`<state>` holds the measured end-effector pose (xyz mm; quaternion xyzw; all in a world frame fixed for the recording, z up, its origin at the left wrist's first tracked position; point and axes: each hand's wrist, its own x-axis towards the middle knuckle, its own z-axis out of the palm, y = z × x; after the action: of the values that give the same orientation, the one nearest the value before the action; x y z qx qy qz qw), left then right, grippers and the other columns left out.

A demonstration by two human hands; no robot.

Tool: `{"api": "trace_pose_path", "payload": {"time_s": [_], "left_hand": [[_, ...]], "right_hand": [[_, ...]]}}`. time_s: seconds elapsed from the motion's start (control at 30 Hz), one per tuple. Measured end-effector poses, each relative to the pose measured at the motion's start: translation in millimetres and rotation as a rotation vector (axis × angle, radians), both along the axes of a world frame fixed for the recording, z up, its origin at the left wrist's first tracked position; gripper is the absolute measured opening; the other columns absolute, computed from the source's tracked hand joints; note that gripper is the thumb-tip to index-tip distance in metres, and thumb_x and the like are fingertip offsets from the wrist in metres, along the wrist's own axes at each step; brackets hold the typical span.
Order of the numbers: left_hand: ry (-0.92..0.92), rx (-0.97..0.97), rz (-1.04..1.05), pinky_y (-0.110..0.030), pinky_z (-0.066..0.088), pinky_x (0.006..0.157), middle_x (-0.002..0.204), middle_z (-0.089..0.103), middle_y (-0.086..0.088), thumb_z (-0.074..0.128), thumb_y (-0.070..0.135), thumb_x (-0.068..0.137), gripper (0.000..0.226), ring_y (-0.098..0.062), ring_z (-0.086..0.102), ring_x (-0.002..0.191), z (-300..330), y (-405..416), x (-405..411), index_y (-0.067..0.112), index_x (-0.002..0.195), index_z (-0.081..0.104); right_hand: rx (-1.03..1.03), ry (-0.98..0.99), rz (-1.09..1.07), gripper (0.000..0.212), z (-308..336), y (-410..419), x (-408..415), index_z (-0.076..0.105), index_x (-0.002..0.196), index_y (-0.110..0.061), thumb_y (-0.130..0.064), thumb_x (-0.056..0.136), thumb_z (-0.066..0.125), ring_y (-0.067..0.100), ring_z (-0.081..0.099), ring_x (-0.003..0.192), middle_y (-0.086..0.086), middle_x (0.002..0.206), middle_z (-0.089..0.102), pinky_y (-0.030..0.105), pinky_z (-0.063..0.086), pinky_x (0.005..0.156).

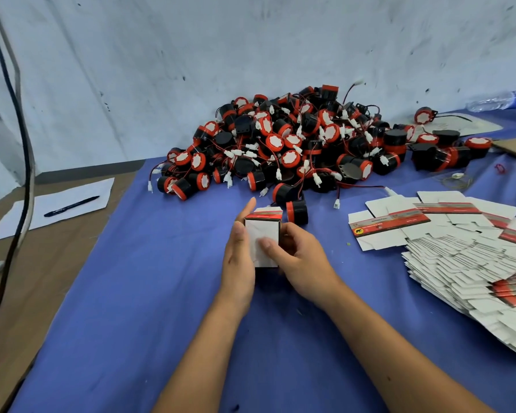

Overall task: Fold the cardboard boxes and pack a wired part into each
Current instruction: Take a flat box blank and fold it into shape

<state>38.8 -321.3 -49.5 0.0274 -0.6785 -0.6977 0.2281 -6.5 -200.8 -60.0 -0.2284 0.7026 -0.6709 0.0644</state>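
We hold a small box (264, 239) upright at the centre of the blue-covered worktop (137, 293). It is white card with a red and grey band round its top; its top flaps look closed, and we cannot tell what is inside. Our left hand (239, 263) lies flat against its left side, fingers straight. Our right hand (298, 257) grips the right side, thumb pressed on the near face. Just behind stands one part (297, 212), a black cylinder with a red rim. Beyond it lies a pile of parts (295, 144), black and red, with thin wires and white plugs. To the right, flat box blanks (459, 257) overlap in a fanned stack. At the left, a pen (71, 206) rests on paper (51, 208).
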Motion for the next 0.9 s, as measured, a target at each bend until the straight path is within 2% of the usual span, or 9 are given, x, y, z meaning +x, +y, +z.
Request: {"api": "trace_pose_path", "payload": {"time_s": [0.1, 0.2, 0.3, 0.37, 0.43, 0.57, 0.67, 0.8, 0.9], "left_hand": [[-0.021, 0.045, -0.023, -0.031, 0.058, 0.094, 0.133, 0.07, 0.004, 0.026, 0.056, 0.102, 0.055, -0.016, 0.068, 0.119, 1, 4, -1, 0.039, 0.146, 0.054], [0.007, -0.031, 0.043, -0.044, 0.053, 0.107, 0.137, 0.067, 0.001, 0.03, 0.045, 0.106, 0.048, -0.017, 0.064, 0.124, 0, 9, -6, 0.031, 0.142, 0.058], [0.037, -0.04, 0.119, -0.042, 0.054, 0.104, 0.133, 0.068, 0.003, 0.031, 0.046, 0.105, 0.045, -0.018, 0.065, 0.121, -4, 6, -9, 0.032, 0.136, 0.062], [0.052, -0.054, 0.152, -0.031, 0.054, 0.097, 0.125, 0.071, 0.009, 0.031, 0.04, 0.11, 0.04, -0.011, 0.067, 0.114, -6, 2, -10, 0.031, 0.132, 0.064], [0.058, -0.097, 0.157, -0.026, 0.052, 0.094, 0.123, 0.071, 0.014, 0.03, 0.035, 0.113, 0.039, -0.007, 0.066, 0.112, -6, 1, -11, 0.029, 0.129, 0.065], [0.079, -0.199, 0.176, -0.039, 0.05, 0.106, 0.128, 0.069, 0.008, 0.029, 0.04, 0.107, 0.045, -0.012, 0.062, 0.122, -6, 8, -10, 0.023, 0.128, 0.065], [0.094, -0.253, 0.199, -0.046, 0.048, 0.109, 0.131, 0.067, 0.002, 0.029, 0.04, 0.106, 0.049, -0.017, 0.06, 0.126, -6, 13, -10, 0.019, 0.132, 0.064], [0.082, -0.143, 0.219, -0.036, 0.055, 0.1, 0.125, 0.07, 0.009, 0.03, 0.041, 0.109, 0.041, -0.011, 0.066, 0.117, -3, 13, -10, 0.03, 0.126, 0.066], [0.048, 0.008, 0.206, -0.027, 0.058, 0.088, 0.121, 0.073, 0.005, 0.03, 0.046, 0.111, 0.045, -0.01, 0.07, 0.107, -2, 8, -8, 0.027, 0.129, 0.066]], "right_hand": [[0.07, 0.027, -0.072, 0.016, -2, -2, -1, 0.065, 0.108, -0.021, -0.035, 0.098, 0.065, 0.017, 0.069, 0.066, -0.003, 0.092, 0.075, 0.036, 0.055, 0.056], [0.131, 0.092, -0.15, 0.008, -4, -5, -1, 0.064, 0.103, -0.023, -0.028, 0.098, 0.06, 0.013, 0.066, 0.06, -0.006, 0.082, 0.072, 0.031, 0.055, 0.053], [0.082, 0.079, -0.1, 0.017, -4, -5, -2, 0.067, 0.112, -0.027, -0.034, 0.096, 0.066, 0.008, 0.069, 0.086, -0.013, 0.099, 0.073, 0.027, 0.057, 0.072], [0.226, 0.222, -0.212, 0.027, -6, -4, -3, 0.068, 0.115, -0.032, -0.045, 0.092, 0.069, 0.007, 0.056, 0.1, -0.017, 0.105, 0.069, 0.017, 0.047, 0.083], [0.312, 0.331, -0.311, 0.029, -5, -6, -1, 0.069, 0.116, -0.031, -0.045, 0.09, 0.069, 0.009, 0.046, 0.103, -0.018, 0.104, 0.064, 0.013, 0.039, 0.084], [0.132, 0.236, -0.31, 0.019, -3, -11, 4, 0.07, 0.111, -0.029, -0.022, 0.094, 0.065, 0.006, 0.06, 0.094, -0.016, 0.099, 0.069, 0.017, 0.047, 0.074], [0.078, 0.198, -0.33, 0.017, -1, -11, 6, 0.071, 0.107, -0.029, -0.018, 0.097, 0.062, 0.004, 0.066, 0.086, -0.015, 0.093, 0.072, 0.019, 0.051, 0.069], [-0.095, 0.076, -0.087, 0.025, 2, -3, 2, 0.071, 0.117, -0.023, -0.011, 0.096, 0.066, 0.008, 0.071, 0.099, -0.009, 0.104, 0.076, 0.023, 0.056, 0.081], [-0.23, -0.057, 0.114, 0.026, 5, 1, 1, 0.07, 0.121, -0.016, -0.012, 0.095, 0.071, 0.021, 0.07, 0.11, 0.003, 0.114, 0.076, 0.035, 0.058, 0.092]]}}
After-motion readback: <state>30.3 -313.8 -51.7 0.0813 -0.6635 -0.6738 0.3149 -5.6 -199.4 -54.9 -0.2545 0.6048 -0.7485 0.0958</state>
